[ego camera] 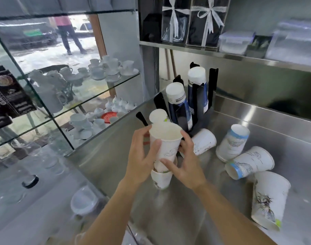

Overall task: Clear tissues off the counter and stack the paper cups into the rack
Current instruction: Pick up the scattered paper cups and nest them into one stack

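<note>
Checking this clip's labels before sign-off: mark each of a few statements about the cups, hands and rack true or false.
1. Both hands, left hand and right hand, grip the upright cup. True.
2. The held cup sits inside another cup. True.
3. The black rack holds no cups. False: cup stacks stand in it.
4. All loose cups stand upright. False: several cups lie tipped on the steel counter.
5. Tissues cover the counter. False: none visible.

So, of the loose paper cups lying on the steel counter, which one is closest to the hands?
The plain white paper cup on its side just right of the right hand, at the black rack's foot. The other three lie farther right.
</note>
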`<state>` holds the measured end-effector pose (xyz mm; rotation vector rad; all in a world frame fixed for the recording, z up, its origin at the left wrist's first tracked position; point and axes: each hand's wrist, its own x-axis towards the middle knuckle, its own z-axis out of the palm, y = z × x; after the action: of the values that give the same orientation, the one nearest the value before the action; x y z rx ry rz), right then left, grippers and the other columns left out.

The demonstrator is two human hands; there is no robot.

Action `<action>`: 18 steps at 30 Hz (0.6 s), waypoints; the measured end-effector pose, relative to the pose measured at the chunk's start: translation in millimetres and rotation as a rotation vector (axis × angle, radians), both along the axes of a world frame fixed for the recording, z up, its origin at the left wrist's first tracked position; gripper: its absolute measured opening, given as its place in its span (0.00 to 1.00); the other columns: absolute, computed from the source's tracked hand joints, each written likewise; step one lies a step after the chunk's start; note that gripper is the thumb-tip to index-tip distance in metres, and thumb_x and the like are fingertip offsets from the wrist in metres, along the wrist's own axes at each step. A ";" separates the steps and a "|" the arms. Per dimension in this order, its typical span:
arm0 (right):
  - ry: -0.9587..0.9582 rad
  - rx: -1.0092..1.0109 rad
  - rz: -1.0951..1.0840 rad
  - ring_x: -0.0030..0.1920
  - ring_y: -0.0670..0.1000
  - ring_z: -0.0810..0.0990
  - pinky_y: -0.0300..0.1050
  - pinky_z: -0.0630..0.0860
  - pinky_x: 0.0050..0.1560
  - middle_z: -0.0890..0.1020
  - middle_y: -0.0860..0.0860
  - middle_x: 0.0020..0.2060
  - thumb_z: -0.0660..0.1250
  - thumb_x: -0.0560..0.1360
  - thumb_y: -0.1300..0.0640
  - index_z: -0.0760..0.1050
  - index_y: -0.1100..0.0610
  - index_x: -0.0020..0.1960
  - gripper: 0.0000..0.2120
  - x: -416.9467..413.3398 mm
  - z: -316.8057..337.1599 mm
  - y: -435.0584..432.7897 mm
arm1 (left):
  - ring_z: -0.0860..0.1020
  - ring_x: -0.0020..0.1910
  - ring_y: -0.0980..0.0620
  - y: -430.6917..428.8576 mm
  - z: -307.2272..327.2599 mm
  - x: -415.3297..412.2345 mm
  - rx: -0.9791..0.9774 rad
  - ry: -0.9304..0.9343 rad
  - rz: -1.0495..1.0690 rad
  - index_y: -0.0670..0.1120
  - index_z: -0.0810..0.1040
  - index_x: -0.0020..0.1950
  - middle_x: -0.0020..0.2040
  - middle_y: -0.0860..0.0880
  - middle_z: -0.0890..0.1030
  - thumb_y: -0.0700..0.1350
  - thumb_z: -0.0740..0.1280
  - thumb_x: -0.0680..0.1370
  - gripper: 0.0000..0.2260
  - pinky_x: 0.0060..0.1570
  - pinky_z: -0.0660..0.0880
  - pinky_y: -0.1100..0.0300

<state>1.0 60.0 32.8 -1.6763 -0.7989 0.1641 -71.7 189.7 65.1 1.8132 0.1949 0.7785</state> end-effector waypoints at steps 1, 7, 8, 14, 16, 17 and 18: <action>-0.002 -0.055 -0.002 0.67 0.42 0.69 0.42 0.69 0.67 0.69 0.45 0.68 0.72 0.65 0.43 0.51 0.34 0.69 0.40 -0.9 -7.6 -2.2 | 0.76 0.54 0.54 1.1 -8.5 -2.7 -0.008 0.020 0.000 0.54 0.70 0.58 0.57 0.50 0.75 0.57 0.62 0.72 0.17 0.53 0.74 0.62; -0.220 -0.373 -0.070 0.69 0.45 0.64 0.43 0.63 0.70 0.67 0.47 0.67 0.58 0.69 0.33 0.63 0.55 0.70 0.37 -7.9 -34.2 -13.5 | 0.75 0.53 0.52 2.3 -56.7 -9.2 0.062 0.218 0.038 0.46 0.73 0.57 0.53 0.55 0.75 0.51 0.61 0.74 0.15 0.57 0.74 0.47; -0.236 -0.386 -0.077 0.68 0.44 0.64 0.41 0.64 0.69 0.67 0.47 0.68 0.58 0.70 0.33 0.64 0.54 0.70 0.36 -9.5 -34.1 -13.8 | 0.74 0.55 0.52 1.9 -59.4 -9.2 0.036 0.231 0.030 0.46 0.73 0.58 0.54 0.55 0.75 0.48 0.61 0.74 0.15 0.57 0.74 0.47; -0.159 -0.386 -0.104 0.69 0.41 0.64 0.40 0.66 0.66 0.65 0.42 0.69 0.61 0.70 0.35 0.58 0.46 0.72 0.34 -11.9 -27.4 -16.8 | 0.74 0.56 0.49 -4.3 -55.7 -5.7 0.095 0.272 0.115 0.46 0.73 0.59 0.56 0.49 0.76 0.52 0.58 0.74 0.17 0.56 0.73 0.52; -0.059 -0.319 -0.140 0.66 0.40 0.67 0.40 0.67 0.63 0.65 0.39 0.68 0.64 0.72 0.39 0.54 0.42 0.72 0.33 -13.7 -24.6 -21.6 | 0.72 0.54 0.49 -9.5 -48.9 -3.7 0.283 0.191 0.219 0.44 0.75 0.57 0.54 0.46 0.78 0.53 0.57 0.74 0.19 0.56 0.72 0.53; -0.022 -0.285 -0.180 0.64 0.40 0.69 0.41 0.67 0.63 0.66 0.39 0.67 0.65 0.72 0.41 0.54 0.42 0.73 0.33 -13.8 -24.0 -24.3 | 0.71 0.54 0.49 -13.2 -44.7 -0.9 0.358 0.126 0.261 0.42 0.76 0.56 0.53 0.45 0.79 0.52 0.57 0.74 0.18 0.56 0.71 0.54; 0.008 -0.256 -0.227 0.61 0.39 0.71 0.41 0.68 0.62 0.67 0.40 0.66 0.65 0.72 0.42 0.55 0.42 0.72 0.32 -12.8 -23.8 -27.5 | 0.71 0.54 0.50 -18.3 -39.6 2.6 0.414 0.059 0.275 0.42 0.76 0.56 0.53 0.44 0.80 0.50 0.58 0.75 0.17 0.56 0.70 0.55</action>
<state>-11.8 32.5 9.0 -1.9930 -0.5933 0.1180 -69.1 171.5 25.6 2.2317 0.3474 1.0145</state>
